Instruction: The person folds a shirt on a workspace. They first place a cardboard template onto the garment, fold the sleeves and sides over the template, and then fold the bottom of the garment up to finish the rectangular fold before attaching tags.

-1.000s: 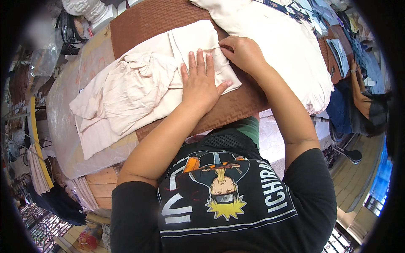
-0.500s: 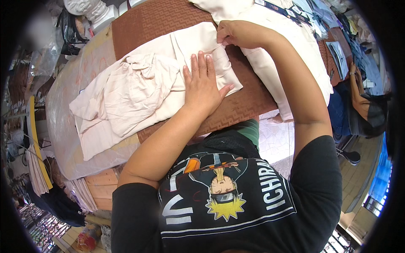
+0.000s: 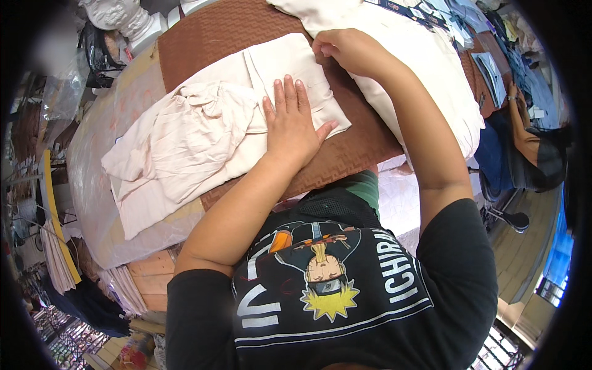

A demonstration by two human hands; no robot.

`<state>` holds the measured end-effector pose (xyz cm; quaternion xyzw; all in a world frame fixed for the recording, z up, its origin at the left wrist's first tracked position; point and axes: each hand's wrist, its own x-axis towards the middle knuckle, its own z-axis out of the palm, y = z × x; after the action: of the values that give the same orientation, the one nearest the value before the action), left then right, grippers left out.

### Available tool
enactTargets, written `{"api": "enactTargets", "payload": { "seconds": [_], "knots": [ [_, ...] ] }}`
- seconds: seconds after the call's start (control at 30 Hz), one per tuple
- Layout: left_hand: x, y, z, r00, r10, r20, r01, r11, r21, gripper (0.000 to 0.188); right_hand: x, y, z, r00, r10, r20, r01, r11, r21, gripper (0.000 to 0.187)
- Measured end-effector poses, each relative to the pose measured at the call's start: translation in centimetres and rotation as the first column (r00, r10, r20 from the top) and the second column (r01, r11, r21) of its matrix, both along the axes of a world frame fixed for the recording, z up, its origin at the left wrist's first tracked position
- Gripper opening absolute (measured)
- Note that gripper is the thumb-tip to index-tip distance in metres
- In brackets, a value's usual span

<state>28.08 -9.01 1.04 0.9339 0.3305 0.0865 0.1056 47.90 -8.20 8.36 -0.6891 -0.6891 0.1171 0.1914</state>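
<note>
A cream garment [image 3: 290, 52] lies folded on a brown textured cloth [image 3: 216, 31], a thinner part of it bunched and wrinkled [image 3: 197, 123] toward the left. My left hand [image 3: 290, 126] presses flat on its right half, fingers stretched and thumb spread toward the near edge. At the garment's far right corner, the fingers of my right hand [image 3: 345, 49] are curled and pinched at the edge; the fingertips are partly hidden. Beyond my right forearm spreads another pile of cream cloth [image 3: 401, 68].
Plastic film covers the table's left part [image 3: 105, 166]. A white sculpted bust [image 3: 120, 18] stands at the far left. Dark tags [image 3: 407, 12] lie on the far cream cloth. On the right, another person's arm [image 3: 521, 123] is near blue folded garments [image 3: 490, 74].
My right hand has shifted slightly left along the garment's corner, and the right edge lies smoother. My left hand stays flat in nearly the same place.
</note>
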Motion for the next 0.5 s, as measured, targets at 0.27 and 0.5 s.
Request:
{"api": "enactTargets", "payload": {
  "seconds": [0.27, 0.5],
  "knots": [
    [-0.1, 0.6, 1.8, 1.000, -0.005, 0.008, 0.006, 0.992, -0.129, 0.079, -3.2, -7.7, -2.8, 0.986, -0.114, 0.123, 0.104, 0.991, 0.084, 0.015],
    [3.9, 7.7, 5.3, 0.865, -0.470, -0.174, 0.493, 0.860, 0.129, 0.037, -3.4, -7.6, -4.6, 0.988, -0.148, 0.033, 0.136, 0.961, 0.239, 0.013]
  ]
}}
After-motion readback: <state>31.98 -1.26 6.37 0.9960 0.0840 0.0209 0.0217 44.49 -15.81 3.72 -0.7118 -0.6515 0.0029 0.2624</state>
